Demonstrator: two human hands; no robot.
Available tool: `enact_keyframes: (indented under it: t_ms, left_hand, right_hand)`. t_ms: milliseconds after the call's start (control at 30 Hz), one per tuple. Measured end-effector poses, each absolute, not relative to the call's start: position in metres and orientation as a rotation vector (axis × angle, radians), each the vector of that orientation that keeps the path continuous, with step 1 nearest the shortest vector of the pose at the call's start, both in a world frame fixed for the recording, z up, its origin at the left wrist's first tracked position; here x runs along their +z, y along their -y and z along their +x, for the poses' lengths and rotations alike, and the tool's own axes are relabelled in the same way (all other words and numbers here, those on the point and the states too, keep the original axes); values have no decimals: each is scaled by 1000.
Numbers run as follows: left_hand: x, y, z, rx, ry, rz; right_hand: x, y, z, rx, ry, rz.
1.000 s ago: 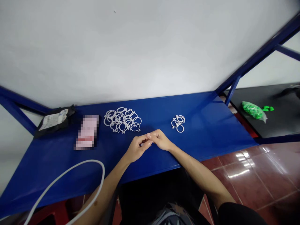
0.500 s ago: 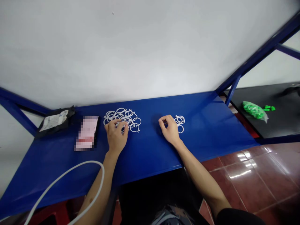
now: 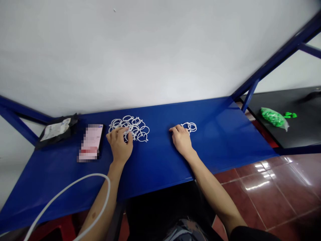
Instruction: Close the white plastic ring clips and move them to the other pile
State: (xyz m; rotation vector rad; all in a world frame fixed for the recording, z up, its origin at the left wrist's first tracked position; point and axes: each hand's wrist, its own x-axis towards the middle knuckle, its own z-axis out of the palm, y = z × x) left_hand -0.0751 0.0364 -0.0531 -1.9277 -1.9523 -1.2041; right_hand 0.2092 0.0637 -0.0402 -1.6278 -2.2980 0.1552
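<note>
My left hand (image 3: 119,145) reaches onto a loose pile of thin white rings (image 3: 142,136) with small end tabs. Its thumb and fingers are apart, the fingertips among the near rings. Palm down on the blue table (image 3: 155,160), my right hand (image 3: 182,140) lies just left of a smaller group of similar white rings (image 3: 193,127), partly covering them. The right fingers are stretched out toward the left, and I see nothing held in them; the thumb is mostly hidden.
Left of the pile lies a phone (image 3: 91,142), and beyond it a black package (image 3: 56,130) with a white label. A white cable (image 3: 75,179) loops over my left forearm. On a black table (image 3: 273,137) to the right rests a bag of green pieces (image 3: 273,117).
My right hand has gone from curled fingers with a thumb gap to lying flatter, covering more of the small ring group's near side. My left hand has spread slightly over the pile.
</note>
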Motion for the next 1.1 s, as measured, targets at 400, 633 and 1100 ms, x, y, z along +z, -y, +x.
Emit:
enact_keyframes:
  t_ms: [400, 633, 1100]
  left_hand:
    - [-39, -9, -19, -1395, 1645, -2498]
    - [-37, -4, -13, -1786, 2336, -2815]
    - [-30, -6, -15, -3238, 2267, -2516]
  right_hand:
    - [-29, -45, 187, 1188, 1769, -838]
    - [-36, -49, 186, 1526, 1473, -737]
    - [-21, -46, 189, 1799, 1539, -725]
